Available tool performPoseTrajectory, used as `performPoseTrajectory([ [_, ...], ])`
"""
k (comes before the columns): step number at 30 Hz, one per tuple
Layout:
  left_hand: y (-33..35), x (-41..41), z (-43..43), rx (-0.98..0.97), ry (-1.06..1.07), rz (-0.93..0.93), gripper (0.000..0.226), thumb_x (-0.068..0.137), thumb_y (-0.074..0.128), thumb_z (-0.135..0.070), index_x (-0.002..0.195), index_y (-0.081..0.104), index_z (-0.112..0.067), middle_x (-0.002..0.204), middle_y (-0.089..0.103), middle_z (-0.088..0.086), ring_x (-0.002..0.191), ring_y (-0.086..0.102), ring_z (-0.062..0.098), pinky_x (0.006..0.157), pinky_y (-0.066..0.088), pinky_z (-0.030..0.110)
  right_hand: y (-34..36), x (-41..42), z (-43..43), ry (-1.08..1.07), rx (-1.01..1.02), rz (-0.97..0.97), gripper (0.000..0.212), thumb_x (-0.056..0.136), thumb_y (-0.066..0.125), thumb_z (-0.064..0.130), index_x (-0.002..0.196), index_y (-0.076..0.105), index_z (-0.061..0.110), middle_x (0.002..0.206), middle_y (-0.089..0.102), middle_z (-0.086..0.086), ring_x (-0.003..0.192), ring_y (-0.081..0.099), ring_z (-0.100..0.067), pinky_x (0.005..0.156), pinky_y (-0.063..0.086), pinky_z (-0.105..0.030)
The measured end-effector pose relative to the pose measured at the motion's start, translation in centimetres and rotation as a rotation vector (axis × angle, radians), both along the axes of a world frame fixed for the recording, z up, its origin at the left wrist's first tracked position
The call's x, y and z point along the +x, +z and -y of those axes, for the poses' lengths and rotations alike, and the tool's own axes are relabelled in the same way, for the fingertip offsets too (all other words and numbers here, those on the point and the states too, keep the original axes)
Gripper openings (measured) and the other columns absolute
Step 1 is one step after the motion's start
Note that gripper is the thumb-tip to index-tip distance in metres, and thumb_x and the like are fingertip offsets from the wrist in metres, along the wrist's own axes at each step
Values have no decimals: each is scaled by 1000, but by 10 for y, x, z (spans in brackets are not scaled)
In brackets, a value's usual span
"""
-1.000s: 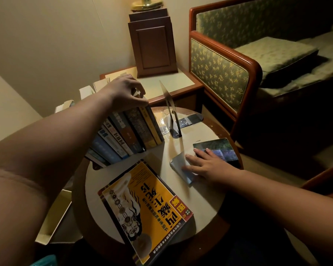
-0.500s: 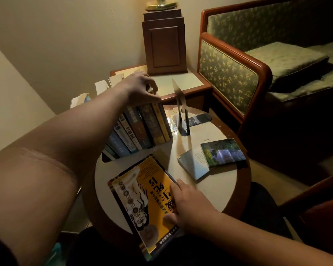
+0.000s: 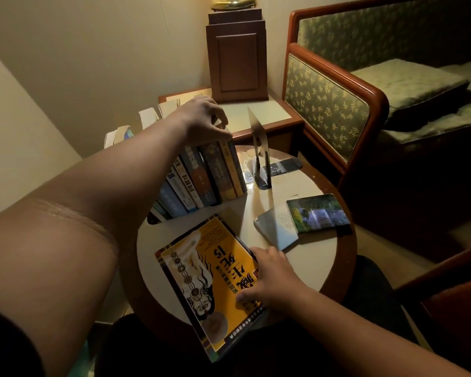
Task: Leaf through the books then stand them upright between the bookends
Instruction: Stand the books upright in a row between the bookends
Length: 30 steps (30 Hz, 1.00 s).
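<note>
Several books stand in a row [image 3: 201, 178] on the small round table [image 3: 321, 270], leaning left. My left hand [image 3: 204, 121] rests on their top edges and grips them. A dark metal bookend [image 3: 260, 156] stands upright just right of the row, a small gap apart. A large yellow book [image 3: 201, 281] lies flat at the table's front, overhanging the edge. My right hand [image 3: 267, 278] lies on its right edge, fingers curled at the cover. A green paperback [image 3: 317, 213] lies flat at the right on a grey sheet.
A wooden side table [image 3: 264, 115] with a brown box and lamp base [image 3: 237, 55] stands behind the round table. A green upholstered armchair [image 3: 337, 104] with wooden arms fills the right. A pale wall runs along the left.
My right hand has left the green paperback and moved to the yellow book's right edge. My left hand has stayed on the row of books.
</note>
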<state>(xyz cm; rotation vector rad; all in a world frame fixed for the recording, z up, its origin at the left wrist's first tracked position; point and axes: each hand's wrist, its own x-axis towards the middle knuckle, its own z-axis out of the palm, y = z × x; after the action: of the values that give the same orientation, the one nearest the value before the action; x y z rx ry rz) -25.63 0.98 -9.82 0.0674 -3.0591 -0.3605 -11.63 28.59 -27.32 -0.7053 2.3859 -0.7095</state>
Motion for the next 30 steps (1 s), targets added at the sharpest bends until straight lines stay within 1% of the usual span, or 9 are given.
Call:
performPoseTrajectory([
  [4, 0, 1, -1, 6, -1, -2, 42, 76, 71, -57, 107, 67, -30, 120, 51, -1, 108, 45, 17, 90, 50, 40, 0, -5, -1, -47, -54, 46, 88, 55, 90, 51, 129, 44, 35, 118, 42, 10, 113, 42, -12, 98, 48, -36],
  [6, 1, 1, -2, 10, -1, -2, 41, 77, 72, -56, 107, 67, -29, 121, 51, 0, 109, 45, 18, 92, 49, 41, 0, -6, -1, -56, -76, 64, 78, 58, 91, 46, 119, 43, 37, 116, 42, 10, 111, 46, -13, 94, 53, -37],
  [9, 1, 1, -2, 4, -4, -2, 42, 77, 71, -57, 108, 67, -29, 121, 51, -1, 110, 45, 18, 92, 49, 40, -1, -5, 1, -59, -132, 127, 68, 63, 91, 35, 109, 40, 39, 117, 41, 9, 104, 54, -14, 81, 60, -32],
  [12, 0, 3, -1, -9, -12, -9, 44, 77, 69, -60, 108, 67, -30, 120, 51, -2, 110, 45, 17, 89, 49, 37, -2, -3, -2, -55, -171, 188, 70, 65, 91, 30, 118, 46, 36, 122, 45, 7, 106, 57, -14, 79, 60, -29],
  [16, 1, 2, -2, -20, -15, -11, 45, 77, 68, -60, 109, 67, -29, 121, 51, -2, 108, 43, 15, 91, 49, 38, 3, -9, -11, -66, -265, 310, 70, 70, 87, 18, 131, 54, 29, 122, 62, 5, 101, 67, -16, 77, 62, -36],
  [20, 3, 1, -1, -6, -13, 0, 44, 76, 71, -59, 109, 67, -29, 122, 50, -1, 111, 43, 17, 91, 47, 39, 33, -30, -20, -62, -291, 367, 66, 77, 81, 7, 135, 56, 27, 124, 64, 2, 101, 68, -19, 77, 62, -38],
  [24, 3, 1, -1, 8, -17, -11, 42, 76, 71, -58, 108, 68, -30, 121, 50, -2, 112, 43, 16, 93, 48, 40, 81, -67, -34, 60, -263, 311, 54, 80, 77, 9, 129, 61, 25, 119, 68, -1, 100, 70, -16, 79, 61, -39],
  [28, 4, 0, -1, 28, -22, -8, 42, 77, 72, -55, 108, 68, -28, 120, 50, -1, 111, 43, 16, 93, 49, 41, 137, -105, -44, 177, -141, 213, 44, 80, 77, 8, 120, 67, 24, 110, 72, 1, 97, 71, -12, 80, 61, -37],
  [30, 3, 0, -1, 30, -24, -9, 41, 76, 72, -55, 107, 67, -29, 120, 49, -2, 112, 42, 16, 94, 49, 41, 165, -121, -45, 230, -89, 149, 43, 79, 78, 7, 119, 68, 20, 106, 74, 1, 94, 72, -12, 80, 61, -37],
])
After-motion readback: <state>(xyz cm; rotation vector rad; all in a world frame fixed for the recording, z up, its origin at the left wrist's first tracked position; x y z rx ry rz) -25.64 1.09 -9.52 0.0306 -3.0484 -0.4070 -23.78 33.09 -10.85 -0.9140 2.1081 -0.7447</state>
